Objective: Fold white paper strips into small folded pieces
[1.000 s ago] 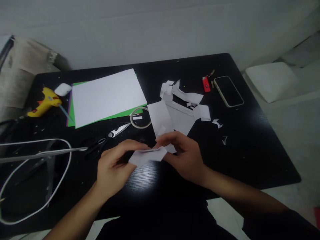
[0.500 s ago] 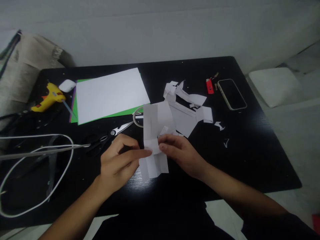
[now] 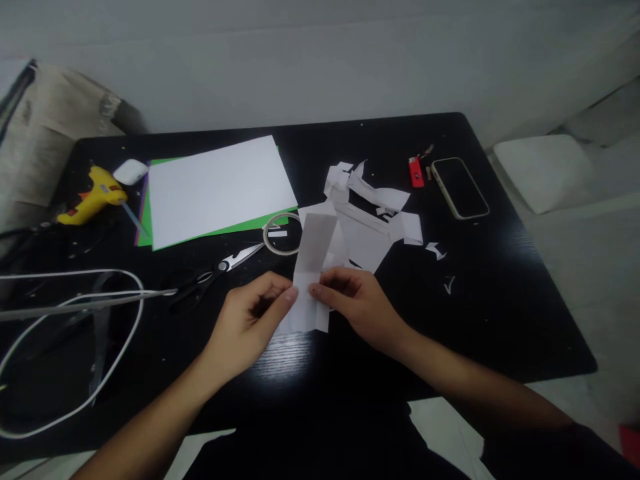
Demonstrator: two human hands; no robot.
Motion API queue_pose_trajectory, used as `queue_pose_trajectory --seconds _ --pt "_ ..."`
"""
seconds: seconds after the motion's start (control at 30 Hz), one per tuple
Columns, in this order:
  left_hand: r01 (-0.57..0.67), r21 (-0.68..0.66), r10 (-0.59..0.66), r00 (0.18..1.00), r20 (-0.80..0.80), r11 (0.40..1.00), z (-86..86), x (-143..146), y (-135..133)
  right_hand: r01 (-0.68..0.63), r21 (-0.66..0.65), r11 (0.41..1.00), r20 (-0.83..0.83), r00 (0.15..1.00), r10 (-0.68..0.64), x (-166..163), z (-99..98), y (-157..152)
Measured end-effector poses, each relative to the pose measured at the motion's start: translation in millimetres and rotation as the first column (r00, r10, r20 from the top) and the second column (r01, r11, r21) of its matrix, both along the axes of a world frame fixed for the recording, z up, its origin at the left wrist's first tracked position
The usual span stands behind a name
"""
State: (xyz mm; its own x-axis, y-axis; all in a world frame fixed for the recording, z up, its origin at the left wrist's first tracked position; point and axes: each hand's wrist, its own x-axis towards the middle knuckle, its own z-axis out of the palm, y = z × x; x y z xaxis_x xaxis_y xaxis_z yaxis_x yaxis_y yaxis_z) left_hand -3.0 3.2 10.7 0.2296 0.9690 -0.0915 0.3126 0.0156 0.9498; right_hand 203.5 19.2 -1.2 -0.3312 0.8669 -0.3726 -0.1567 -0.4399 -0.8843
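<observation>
Head view: both hands (image 3: 255,317) (image 3: 367,307) pinch paper (image 3: 315,243) above a black table (image 3: 500,320), grey wall (image 3: 320,73) beyond.

Thumbs pointed toward each other, a person holds a folded piece of white paper (image 3: 313,243) with the left hand (image 3: 253,317) and the right hand (image 3: 363,303) above a black table (image 3: 475,320). White paper scraps (image 3: 367,243) lie just beyond the right hand. To the left, a white sheet (image 3: 220,190) overlaps a green sheet (image 3: 147,215), near a tape roll (image 3: 265,237), open scissors (image 3: 223,266) and a yellow glue gun (image 3: 97,197). A red lighter (image 3: 416,173) sits beside a phone (image 3: 460,188) toward the table's far right corner.
</observation>
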Motion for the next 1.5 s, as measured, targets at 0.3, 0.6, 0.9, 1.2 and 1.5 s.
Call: queue_pose_trajectory --seconds 0.3,0.6,0.9,1.2,1.5 --pt "0.017 -0.157 0.008 0.988 0.155 0.987 -1.8 0 6 -0.048 0.005 0.999 0.012 0.999 0.048 2 1.3 3" --pt "0.058 -0.268 0.001 0.977 0.215 0.962 -6.0 -1 8 -0.050 -0.006 0.999 0.011 0.999 0.050 3 -4.5 4" --pt "0.041 -0.347 0.039 0.974 0.221 0.937 -2.2 -4 7 -0.089 -0.053 0.995 -0.048 0.995 0.086 3 -5.9 3" --pt "0.070 -0.335 0.011 0.972 0.233 0.939 0.6 -11 8 -0.049 -0.045 0.998 0.000 0.999 0.049 4 -2.9 4" --pt "0.054 -0.285 -0.026 0.994 0.101 0.957 -0.8 -7 8 -0.021 0.007 1.000 0.073 0.997 0.021 3 -3.1 2"
